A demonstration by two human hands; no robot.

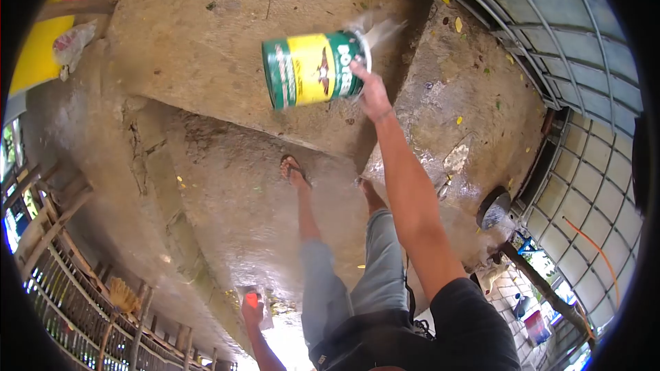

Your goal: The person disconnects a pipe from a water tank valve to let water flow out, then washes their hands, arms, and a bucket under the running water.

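Observation:
A green and yellow bucket (311,70) is tipped on its side in the air, its mouth facing right, with water splashing out of it. My right hand (375,93) grips the bucket at its rim, arm stretched forward. Down at the lower left, my left hand (252,312) is closed around an orange-red handle-like piece (252,299). A pale part seems to lie beside that hand, but glare and blur hide what it belongs to. Beneath the bucket is wet concrete floor (227,48).
A raised concrete step (247,127) crosses the floor in front of my sandalled feet. On the right stand large caged white tanks (577,158), with a round metal pan (493,207) near their base. A bamboo fence (82,309) runs along the left. Yellow leaves lie scattered.

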